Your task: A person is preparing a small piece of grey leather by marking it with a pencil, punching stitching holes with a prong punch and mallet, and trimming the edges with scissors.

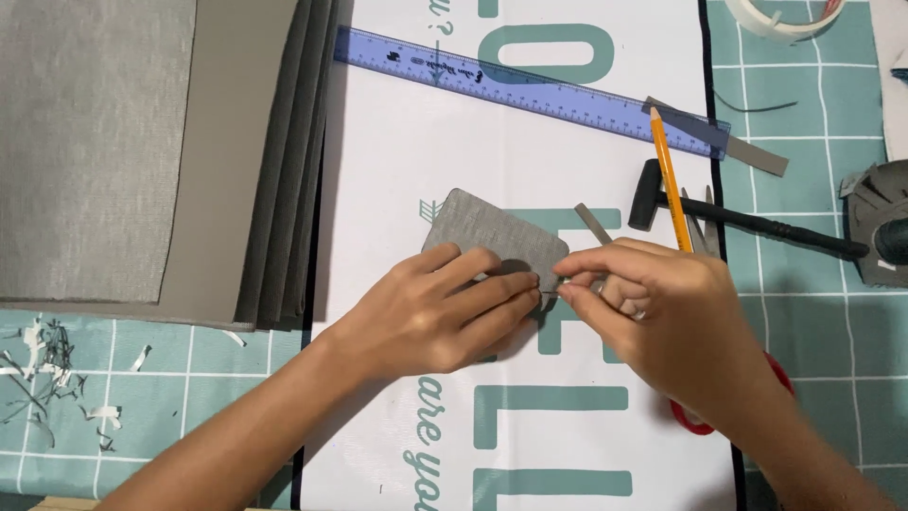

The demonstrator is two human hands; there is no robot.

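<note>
The left hand (445, 317) lies flat with fingers spread and pressed onto the near edge of a small grey rectangular piece of textured board with rounded corners (497, 241), pinning it to the white printed sheet on the worktop (416, 161); its grip is a press from above, not a closed pinch. The right hand (662, 312) meets it at the piece's 4 o'clock corner, fingertips drawn together there, though what they nip is hidden, so I cannot tell whether they clamp the board or a small tool. The piece looks light, thin and fairly stiff, likely to slide on the smooth sheet unless held down, and best taken by an edge or corner. It extends from the fingers toward 11 o'clock. At 12 o'clock of the right hand stand a yellow pencil (668, 175) and scissors with red handles (695, 421) partly beneath the wrist. Farther, toward 12 o'clock, lies a translucent blue plastic ruler (530, 90); at 9 o'clock, a stack of grey board sheets (142, 151).
</note>
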